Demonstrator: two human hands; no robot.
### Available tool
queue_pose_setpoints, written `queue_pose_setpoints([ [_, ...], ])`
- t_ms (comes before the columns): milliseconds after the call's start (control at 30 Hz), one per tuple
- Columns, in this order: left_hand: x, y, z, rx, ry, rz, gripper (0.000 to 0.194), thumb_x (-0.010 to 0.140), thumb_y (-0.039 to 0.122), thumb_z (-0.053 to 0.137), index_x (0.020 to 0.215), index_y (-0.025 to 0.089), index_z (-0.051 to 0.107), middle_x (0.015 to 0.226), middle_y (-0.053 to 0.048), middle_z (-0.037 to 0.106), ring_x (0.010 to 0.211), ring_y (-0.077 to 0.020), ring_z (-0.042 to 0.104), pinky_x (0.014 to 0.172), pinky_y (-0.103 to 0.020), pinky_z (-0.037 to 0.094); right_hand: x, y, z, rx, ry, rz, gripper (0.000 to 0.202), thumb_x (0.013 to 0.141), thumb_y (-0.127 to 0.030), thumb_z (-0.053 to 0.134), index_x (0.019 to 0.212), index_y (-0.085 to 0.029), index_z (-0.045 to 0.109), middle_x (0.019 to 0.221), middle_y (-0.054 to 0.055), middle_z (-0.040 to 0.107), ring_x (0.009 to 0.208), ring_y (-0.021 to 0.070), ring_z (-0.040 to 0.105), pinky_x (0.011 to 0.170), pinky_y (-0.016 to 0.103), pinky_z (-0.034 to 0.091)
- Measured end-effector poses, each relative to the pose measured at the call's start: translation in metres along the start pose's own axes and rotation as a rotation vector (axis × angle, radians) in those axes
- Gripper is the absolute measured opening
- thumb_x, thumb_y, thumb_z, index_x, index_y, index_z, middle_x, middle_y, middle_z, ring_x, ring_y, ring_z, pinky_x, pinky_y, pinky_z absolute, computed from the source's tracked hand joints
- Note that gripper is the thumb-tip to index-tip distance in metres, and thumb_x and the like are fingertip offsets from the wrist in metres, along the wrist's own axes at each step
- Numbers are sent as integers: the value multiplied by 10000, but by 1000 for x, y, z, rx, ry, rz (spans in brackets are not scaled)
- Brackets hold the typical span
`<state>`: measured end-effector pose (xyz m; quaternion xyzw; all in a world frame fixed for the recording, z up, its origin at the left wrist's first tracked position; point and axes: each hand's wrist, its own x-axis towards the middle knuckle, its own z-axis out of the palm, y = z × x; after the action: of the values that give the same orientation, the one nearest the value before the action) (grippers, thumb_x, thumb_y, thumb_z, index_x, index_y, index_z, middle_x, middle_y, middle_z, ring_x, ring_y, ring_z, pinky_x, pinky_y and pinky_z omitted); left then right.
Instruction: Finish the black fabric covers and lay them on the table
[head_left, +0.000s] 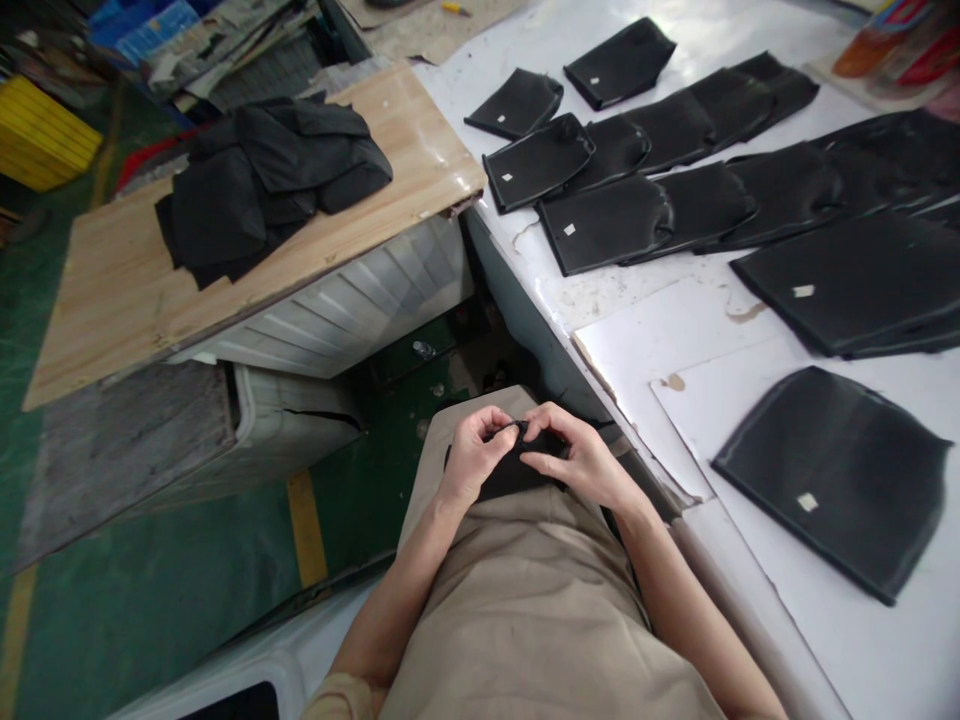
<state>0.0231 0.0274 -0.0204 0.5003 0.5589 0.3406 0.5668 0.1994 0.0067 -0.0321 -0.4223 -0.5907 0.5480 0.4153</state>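
A piece of black sheet material (pixel 517 475) lies across my lap, over the beige cloth. My left hand (pixel 480 450) pinches its far edge between thumb and fingers. Close beside it, my right hand (pixel 574 450) grips the same edge, with its fingers bent and the thumb below. The two hands almost meet at the middle of that edge. What exactly lies between the fingertips is too small to make out. On the white table to the right, the nearest black panel (pixel 840 470) lies flat with a small white sticker (pixel 807 502) on it.
Overlapping rows of black panels (pixel 607 225) cover much of the white table (pixel 630 340). To the left, a pile of black pieces (pixel 277 180) rests on a wooden board (pixel 105 290) over white crates (pixel 360 300). A yellow crate (pixel 45 135) stands at far left.
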Motion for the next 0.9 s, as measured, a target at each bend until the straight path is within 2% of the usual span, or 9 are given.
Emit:
queue_pose_setpoints([
  [67, 0, 0, -1, -1, -14, -15, 185, 774, 285, 650, 656, 157, 588, 604, 33, 516, 572, -97, 424, 543, -223, 332, 1, 1, 4, 4, 63, 16, 111, 901, -296, 669, 867, -208, 612, 965, 40, 622, 1006, 216, 588, 877, 322, 447],
  [200, -1, -4, -5, -59, -68, -57, 204, 823, 338, 611, 727, 158, 610, 655, 27, 524, 601, -103, 436, 562, -223, 347, 4, 2, 10, 76, 135, 90, 156, 932, -322, 629, 843, -199, 593, 917, 28, 610, 889, 185, 575, 787, 292, 439],
  [300, 0, -11, -9, -121, -129, -78, 209, 838, 366, 618, 792, 163, 631, 689, 28, 539, 610, -102, 448, 576, -222, 359, 4, 3, 10, 131, 137, 128, 179, 933, -352, 631, 856, -197, 587, 908, 25, 601, 837, 172, 552, 744, 283, 432],
  [500, 2, -25, -12, -215, -177, -40, 226, 771, 336, 776, 839, 154, 661, 795, 6, 610, 701, -108, 529, 656, -217, 408, 2, 5, 8, 131, 124, 107, 184, 934, -359, 632, 861, -195, 593, 903, 26, 596, 847, 176, 540, 760, 288, 432],
  [733, 2, -27, -13, -285, -175, -74, 245, 760, 342, 808, 825, 150, 670, 771, 7, 618, 680, -96, 531, 645, -206, 405, 4, 5, 8, 117, 120, 99, 165, 931, -333, 636, 850, -195, 595, 907, 27, 601, 850, 172, 550, 767, 286, 437],
  [900, 4, -27, -12, -306, -199, -156, 282, 742, 381, 820, 819, 147, 684, 742, 7, 633, 641, -90, 531, 609, -203, 394, 6, 5, 8, 146, 125, 112, 169, 905, -316, 666, 819, -197, 583, 930, 28, 614, 880, 175, 582, 772, 284, 445],
])
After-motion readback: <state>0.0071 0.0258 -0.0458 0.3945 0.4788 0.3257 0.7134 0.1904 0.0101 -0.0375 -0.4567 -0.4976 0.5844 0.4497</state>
